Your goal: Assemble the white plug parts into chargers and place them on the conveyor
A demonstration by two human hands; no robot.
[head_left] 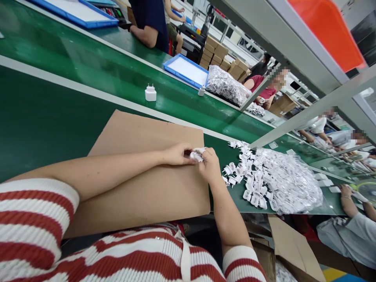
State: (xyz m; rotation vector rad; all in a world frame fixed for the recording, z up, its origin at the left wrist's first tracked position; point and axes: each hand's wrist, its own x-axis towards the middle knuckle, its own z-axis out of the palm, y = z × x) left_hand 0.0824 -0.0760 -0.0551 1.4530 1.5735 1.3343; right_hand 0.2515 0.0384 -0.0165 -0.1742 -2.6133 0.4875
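Over a flat sheet of brown cardboard (141, 192), my left hand (176, 154) and my right hand (210, 162) come together around white plastic charger parts (196, 155). The fingers of both hands are closed on the white plastic. They cover much of it, so I cannot tell whether it is one piece or two. Right of my right hand lies a loose pile of white plug parts (249, 176), some with metal pins showing. A clear plastic bag (293, 180) full of similar white parts lies beside the pile.
A green conveyor belt (111, 78) runs behind the cardboard, carrying a white plug charger (150, 93) and another one (201, 91). Beyond it are a blue-rimmed tray (186, 69) and another full bag (226, 84). A metal frame post (264, 133) slants at right. Co-workers sit around the line.
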